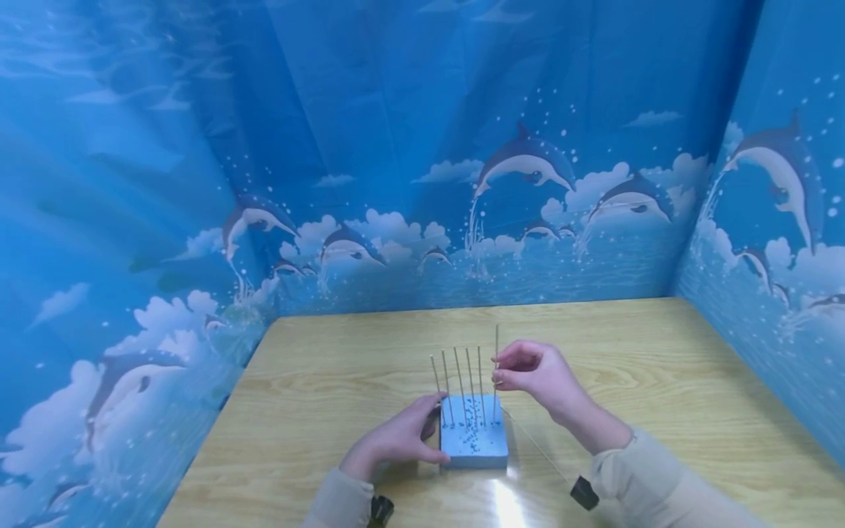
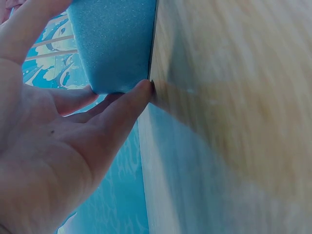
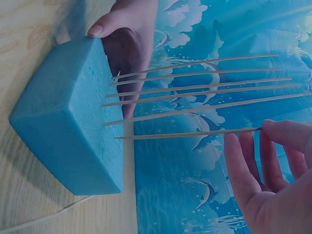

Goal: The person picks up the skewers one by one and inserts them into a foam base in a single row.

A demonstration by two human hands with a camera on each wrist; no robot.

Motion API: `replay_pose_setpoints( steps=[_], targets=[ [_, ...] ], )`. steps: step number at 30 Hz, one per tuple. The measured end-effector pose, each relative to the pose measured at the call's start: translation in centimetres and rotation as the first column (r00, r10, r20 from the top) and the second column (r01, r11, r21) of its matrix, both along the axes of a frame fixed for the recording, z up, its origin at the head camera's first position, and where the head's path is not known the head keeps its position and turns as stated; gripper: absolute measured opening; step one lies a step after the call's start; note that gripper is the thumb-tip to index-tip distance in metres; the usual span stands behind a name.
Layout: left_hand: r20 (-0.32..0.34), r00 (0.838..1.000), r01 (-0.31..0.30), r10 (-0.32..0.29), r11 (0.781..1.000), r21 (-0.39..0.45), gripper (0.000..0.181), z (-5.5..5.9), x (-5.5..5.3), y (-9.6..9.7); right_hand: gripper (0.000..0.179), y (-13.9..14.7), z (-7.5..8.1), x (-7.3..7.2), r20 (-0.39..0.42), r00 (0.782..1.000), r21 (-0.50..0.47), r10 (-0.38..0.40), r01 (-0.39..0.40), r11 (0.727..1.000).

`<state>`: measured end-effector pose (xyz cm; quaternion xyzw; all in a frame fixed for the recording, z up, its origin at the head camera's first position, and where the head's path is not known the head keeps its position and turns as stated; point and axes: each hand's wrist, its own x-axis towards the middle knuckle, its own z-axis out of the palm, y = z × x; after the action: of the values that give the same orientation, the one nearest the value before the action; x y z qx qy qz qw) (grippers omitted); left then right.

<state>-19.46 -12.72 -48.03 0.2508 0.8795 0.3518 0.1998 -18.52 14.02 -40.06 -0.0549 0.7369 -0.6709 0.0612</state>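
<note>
A light blue foam block sits on the table, its top marked with many small dark holes. My left hand grips its left side, thumb at the front corner and fingers toward the back. Several thin wooden skewers stand in a row along the block's rear part, the leftmost leaning left. Between thumb and fingertips, my right hand pinches another skewer at the right end of the row. Its pointed lower tip is right at the foam's top surface in the right wrist view.
The wood-grain table is bordered at the back and sides by blue curtains printed with dolphins. A thin pale cord-like strand runs over the table from the block toward a black device by the right sleeve.
</note>
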Motion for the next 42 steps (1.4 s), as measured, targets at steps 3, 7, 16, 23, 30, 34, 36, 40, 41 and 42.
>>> replay_pose_setpoints(
  steps=[3,7,16,23,30,34,36,40,41,42],
  targets=[
    [0.008,1.000,-0.003,0.003,1.000,0.003,0.111,0.08,0.07,0.05,0.027,-0.17,-0.16,0.00,-0.005,1.000,0.023,-0.009,0.009,1.000],
    [0.012,1.000,-0.007,0.007,1.000,-0.003,0.111,0.16,0.15,0.13,0.027,-0.27,-0.37,-0.04,-0.006,1.000,0.038,-0.015,0.015,0.999],
    [0.022,1.000,-0.008,0.008,1.000,0.003,0.111,0.02,0.03,0.16,0.026,-0.50,-0.52,0.09,0.000,1.000,0.044,-0.009,0.009,0.999],
    [0.027,1.000,-0.003,0.003,1.000,0.012,0.111,-0.09,-0.07,0.14,0.026,-0.53,-0.52,0.18,-0.039,0.999,0.054,0.008,-0.006,0.998],
    [0.019,1.000,-0.004,0.004,1.000,-0.004,0.111,0.04,-0.12,0.14,0.025,-0.54,-0.80,0.17,-0.054,0.999,0.076,0.005,0.000,0.997],
    [0.006,1.000,-0.007,0.007,1.000,-0.023,0.112,0.07,-0.18,0.12,0.022,-0.61,-0.94,0.12,-0.048,0.999,0.107,-0.005,0.010,0.994],
    [0.006,1.000,-0.008,0.008,1.000,-0.026,0.112,0.07,-0.20,0.11,0.022,-0.61,-0.96,0.15,-0.051,0.999,0.129,-0.001,0.008,0.992],
    [0.005,1.000,-0.001,0.001,1.000,-0.020,0.112,-0.01,-0.19,0.03,0.020,-0.68,-0.78,0.29,-0.053,0.999,0.169,0.011,-0.002,0.986],
    [0.005,1.000,0.001,-0.001,1.000,-0.018,0.112,-0.03,-0.19,0.01,0.020,-0.71,-0.75,0.31,-0.054,0.998,0.177,0.014,-0.004,0.984],
    [0.005,1.000,0.003,-0.003,1.000,-0.015,0.112,-0.06,-0.20,-0.01,0.019,-0.74,-0.72,0.32,-0.054,0.998,0.184,0.015,-0.005,0.983]
  ],
)
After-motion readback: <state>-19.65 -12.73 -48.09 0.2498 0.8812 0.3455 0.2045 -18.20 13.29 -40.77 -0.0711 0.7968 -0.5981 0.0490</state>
